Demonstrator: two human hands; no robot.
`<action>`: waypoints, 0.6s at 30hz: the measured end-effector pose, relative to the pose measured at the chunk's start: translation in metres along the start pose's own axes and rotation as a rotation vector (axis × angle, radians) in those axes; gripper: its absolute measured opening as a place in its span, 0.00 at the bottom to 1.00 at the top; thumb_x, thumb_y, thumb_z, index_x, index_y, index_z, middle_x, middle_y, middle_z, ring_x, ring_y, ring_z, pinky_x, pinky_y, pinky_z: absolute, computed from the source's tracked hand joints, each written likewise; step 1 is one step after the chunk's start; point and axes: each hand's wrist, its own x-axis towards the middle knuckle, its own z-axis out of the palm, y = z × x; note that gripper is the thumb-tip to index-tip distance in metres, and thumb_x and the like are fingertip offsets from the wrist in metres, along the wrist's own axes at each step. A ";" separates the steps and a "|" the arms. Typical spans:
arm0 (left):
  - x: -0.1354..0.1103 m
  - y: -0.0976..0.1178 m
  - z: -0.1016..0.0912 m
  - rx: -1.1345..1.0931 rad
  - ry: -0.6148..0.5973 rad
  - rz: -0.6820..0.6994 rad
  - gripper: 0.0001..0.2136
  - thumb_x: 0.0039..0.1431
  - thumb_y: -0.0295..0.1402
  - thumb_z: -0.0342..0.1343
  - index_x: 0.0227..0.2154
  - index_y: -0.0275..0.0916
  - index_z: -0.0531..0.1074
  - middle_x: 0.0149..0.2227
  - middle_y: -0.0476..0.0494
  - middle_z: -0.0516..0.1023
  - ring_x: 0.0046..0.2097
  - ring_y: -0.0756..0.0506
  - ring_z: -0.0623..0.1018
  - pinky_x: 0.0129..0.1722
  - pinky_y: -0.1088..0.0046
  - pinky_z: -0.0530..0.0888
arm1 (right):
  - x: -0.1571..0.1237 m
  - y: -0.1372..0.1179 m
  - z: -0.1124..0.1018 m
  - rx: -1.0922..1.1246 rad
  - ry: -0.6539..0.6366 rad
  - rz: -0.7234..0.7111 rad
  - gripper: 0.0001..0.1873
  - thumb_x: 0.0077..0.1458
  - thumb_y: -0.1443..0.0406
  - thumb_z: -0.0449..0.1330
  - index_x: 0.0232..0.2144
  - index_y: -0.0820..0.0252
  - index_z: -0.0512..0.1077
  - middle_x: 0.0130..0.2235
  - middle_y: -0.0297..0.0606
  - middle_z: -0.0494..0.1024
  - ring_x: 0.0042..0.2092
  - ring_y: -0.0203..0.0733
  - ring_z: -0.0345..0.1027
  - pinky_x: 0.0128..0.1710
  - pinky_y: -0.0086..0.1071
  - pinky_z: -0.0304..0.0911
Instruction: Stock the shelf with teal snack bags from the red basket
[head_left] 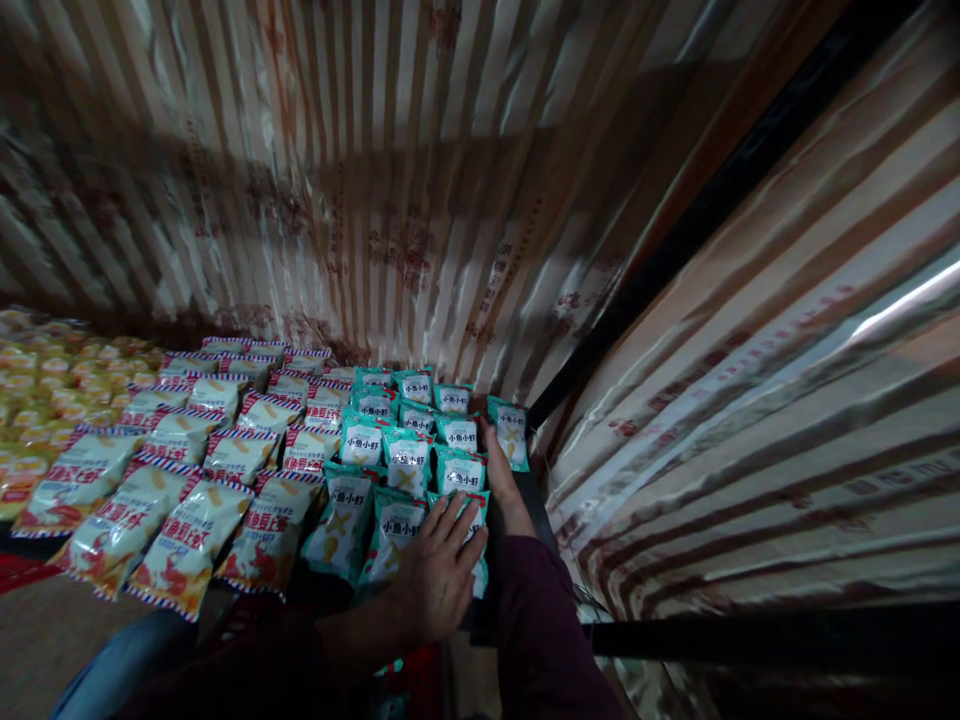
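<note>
Teal packets (407, 452), “小鱼小虾”

On the shelf (538, 508), snack packets (409, 455) lie right of the middle bags (240, 457), wrapped packs (67, 385) lie farther left, and sheeting (420, 200) hangs behind all three groups

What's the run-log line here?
left hand: on front-right teal packet | right hand: between teal rows and lone teal packet

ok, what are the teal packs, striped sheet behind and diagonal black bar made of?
Teal packs: likely plastic film, slightly glossy; puffed, creased, flat sealed ends.
Striped sheet: perhaps thin plastic or coated fabric; shiny wrinkles.
Black bar: possibly painted metal, straight and rigid-looking; too dark to be sure.
</note>
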 end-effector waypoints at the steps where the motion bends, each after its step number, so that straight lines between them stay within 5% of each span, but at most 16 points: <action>1: 0.000 -0.001 -0.001 -0.007 -0.001 -0.003 0.27 0.60 0.35 0.49 0.62 0.38 0.57 0.69 0.38 0.47 0.69 0.34 0.45 0.66 0.50 0.50 | 0.001 0.000 0.001 0.004 -0.020 0.025 0.41 0.50 0.36 0.51 0.56 0.55 0.69 0.62 0.37 0.66 0.65 0.45 0.54 0.66 0.43 0.46; 7: 0.001 -0.007 -0.007 -0.031 -0.028 0.018 0.26 0.61 0.36 0.48 0.62 0.38 0.58 0.69 0.37 0.48 0.69 0.35 0.45 0.66 0.51 0.50 | 0.003 0.006 0.005 -0.003 -0.023 0.031 0.43 0.48 0.36 0.52 0.57 0.53 0.68 0.62 0.37 0.65 0.66 0.46 0.51 0.67 0.43 0.40; 18: -0.002 -0.012 -0.009 -0.037 -0.025 0.005 0.25 0.61 0.37 0.49 0.61 0.38 0.59 0.69 0.39 0.50 0.69 0.36 0.45 0.67 0.53 0.48 | -0.001 0.004 0.017 -0.073 0.020 0.057 0.42 0.47 0.38 0.55 0.56 0.57 0.69 0.58 0.41 0.71 0.62 0.49 0.60 0.64 0.43 0.49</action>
